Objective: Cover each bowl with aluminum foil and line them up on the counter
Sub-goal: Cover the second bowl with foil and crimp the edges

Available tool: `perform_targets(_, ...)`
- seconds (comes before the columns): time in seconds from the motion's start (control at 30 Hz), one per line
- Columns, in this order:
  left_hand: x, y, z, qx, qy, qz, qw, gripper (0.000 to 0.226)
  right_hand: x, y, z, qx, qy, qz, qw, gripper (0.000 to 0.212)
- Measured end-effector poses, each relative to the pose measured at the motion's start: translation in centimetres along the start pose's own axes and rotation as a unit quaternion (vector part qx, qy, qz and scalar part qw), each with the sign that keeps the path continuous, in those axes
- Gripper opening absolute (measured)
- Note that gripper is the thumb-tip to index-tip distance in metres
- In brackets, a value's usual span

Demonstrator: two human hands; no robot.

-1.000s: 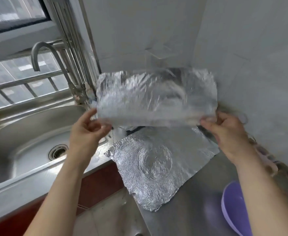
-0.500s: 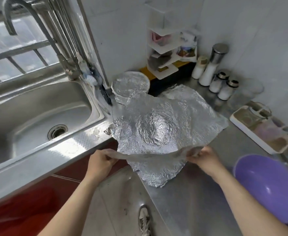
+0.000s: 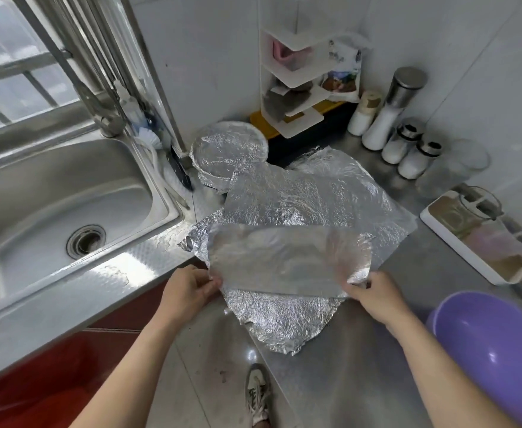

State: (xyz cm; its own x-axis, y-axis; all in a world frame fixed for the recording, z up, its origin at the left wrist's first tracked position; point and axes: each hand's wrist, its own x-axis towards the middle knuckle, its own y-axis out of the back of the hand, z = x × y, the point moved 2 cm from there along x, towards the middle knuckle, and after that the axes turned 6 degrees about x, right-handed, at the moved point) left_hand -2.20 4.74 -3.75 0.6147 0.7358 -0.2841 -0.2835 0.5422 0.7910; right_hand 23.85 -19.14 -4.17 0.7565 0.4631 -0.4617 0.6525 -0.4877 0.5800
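Note:
I hold a sheet of aluminum foil stretched between both hands just above the counter. My left hand pinches its left edge and my right hand pinches its right edge. Under it lies a larger crumpled foil sheet spread on the steel counter, with a round dent in it. Behind that, near the wall, stands a bowl covered with foil. An uncovered purple bowl sits at the right, beside my right forearm.
A steel sink with a tap lies to the left. A white corner shelf, several spice shakers and a white tray of containers line the back and right walls. My shoe shows on the floor below.
I have brought the held foil sheet down from chest height, in front of the wall, to just above the counter, and it now lies flatter over the crumpled sheet. The view has tilted downward.

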Motion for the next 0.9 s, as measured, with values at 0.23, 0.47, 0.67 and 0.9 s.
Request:
perform_targets(0.23,0.8,-1.1,0.4,0.091,0.013,0.0,0.996,0.048,0.4,0.3,-1.2,-0.112,-0.048,0.015,0.992,0.037)
perform_targets(0.47,0.7,-1.3,1.0,0.08,0.054,-0.004,0.995,0.044,0.7,0.9,-1.1,-0.147,-0.037,0.024,0.988,0.045)
perform_targets(0.67,-0.4,-1.5,2.5,0.095,0.054,-0.023,0.994,0.054,1.0,1.1,-1.0,-0.159,-0.053,0.058,0.984,0.02)
perform_targets(0.9,-2.5,-2.3,3.5,0.112,0.078,-0.027,0.99,0.055,0.6,1.5,-0.7,-0.177,-0.044,0.096,0.978,0.016)
